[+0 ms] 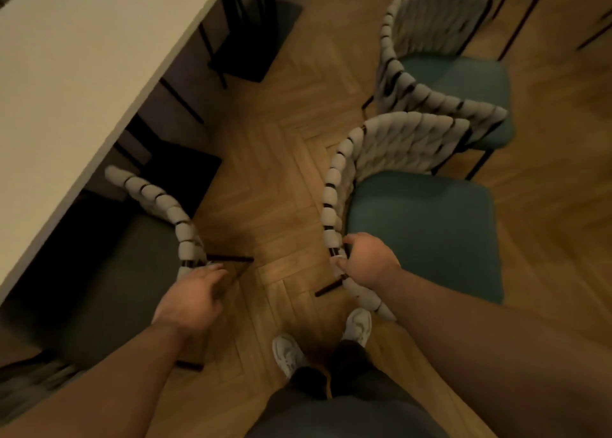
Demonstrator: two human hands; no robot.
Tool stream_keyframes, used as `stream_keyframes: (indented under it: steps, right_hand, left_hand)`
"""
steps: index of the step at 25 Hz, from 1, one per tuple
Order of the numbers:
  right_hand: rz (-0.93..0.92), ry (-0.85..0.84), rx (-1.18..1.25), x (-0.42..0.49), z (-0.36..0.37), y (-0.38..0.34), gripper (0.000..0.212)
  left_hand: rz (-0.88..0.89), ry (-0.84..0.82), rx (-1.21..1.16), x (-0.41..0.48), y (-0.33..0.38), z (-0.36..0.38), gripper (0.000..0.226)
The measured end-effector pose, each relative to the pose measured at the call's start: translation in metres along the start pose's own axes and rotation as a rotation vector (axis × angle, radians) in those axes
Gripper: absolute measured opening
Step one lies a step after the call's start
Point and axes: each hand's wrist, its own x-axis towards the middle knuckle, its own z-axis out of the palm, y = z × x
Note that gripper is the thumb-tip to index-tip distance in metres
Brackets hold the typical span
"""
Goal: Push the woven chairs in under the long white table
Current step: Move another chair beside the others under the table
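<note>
Herringbone wood floor (275, 159) runs between a long white bench (82, 73) at left and three woven chairs, seen from above a person's white shoes (288, 355). Left hand (192, 297) rests on the rope-wrapped back rail of the nearest left chair (172, 212), fingers curled loosely over the rail's end; whether they actually clamp it cannot be told in the dim light. That chair's dark seat sits partly beneath the bench edge. Right hand (366, 262) is closed around the back rail of a teal-seated chair (420, 232), thumb and fingers wrapped on the pale woven cord; this chair stands well apart from the bench, across the open strip of floor. Just behind it a second teal chair (457, 83) stands close, its woven back curving toward the first. Dark chair legs (245, 30) show under the bench farther along
</note>
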Motion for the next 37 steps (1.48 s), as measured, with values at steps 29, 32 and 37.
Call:
stream_keyframes:
  steps: [29,32,37]
  right_hand:
    - [0.653,0.087,0.614,0.074,-0.056,0.036,0.075]
    - [0.758,0.087,0.702,0.057,-0.032,0.038,0.077]
    - [0.886,0.083,0.825,0.059,0.005,0.016,0.083]
  left_hand:
    - [1.081,-0.468,0.967,0.371,0.292,-0.158,0.076]
    - [1.166,-0.518,1.185,0.368,0.306,-0.14,0.075]
    - [1.282,-0.553,1.539,0.405,0.312,-0.111,0.069]
